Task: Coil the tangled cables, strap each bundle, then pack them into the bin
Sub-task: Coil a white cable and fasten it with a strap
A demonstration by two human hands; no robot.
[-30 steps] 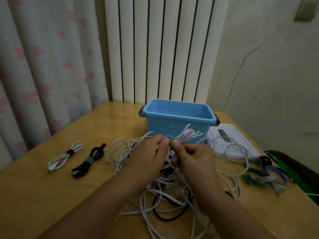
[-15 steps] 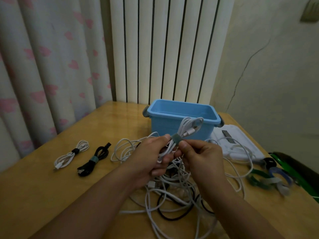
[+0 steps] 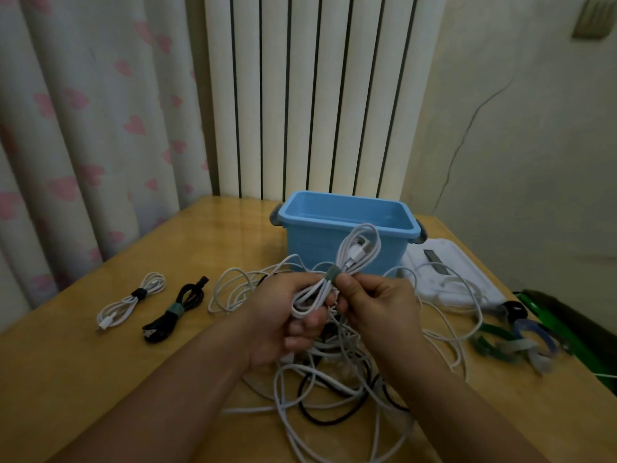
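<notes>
- Above the tangled heap of white and black cables (image 3: 337,379), mid-table: the coiled white cable bundle (image 3: 337,279) has come up off the pile over the last second and now sits at chest height in front of the light-blue plastic bin (image 3: 347,225).
- A second ago both hands were down in the tangle, fiddling at the strap; now the grey-green strap (image 3: 332,275) is wrapped round the bundle's waist, so strapping looks done or nearly done.
- Left hand (image 3: 283,322) is curled round the lower loops. Right hand (image 3: 377,312) pinches at the strap with thumb and forefinger.
- Can't tell if the strap tail is fully fastened; the thumb covers it.
- Bundle: long narrow loop, several turns, upper end fanning open, white connector tucked inside near the top.
- Implication: third bundle about ready. Strapped white bundle (image 3: 132,300) and strapped black bundle (image 3: 175,312) already lie on the left of the wooden table (image 3: 66,379), not yet in the bin.
- Bin shows no cables inside from this angle.
- Spare coloured straps (image 3: 514,339) sit at the right. Most of the heap is still uncoiled, so the task is early.
</notes>
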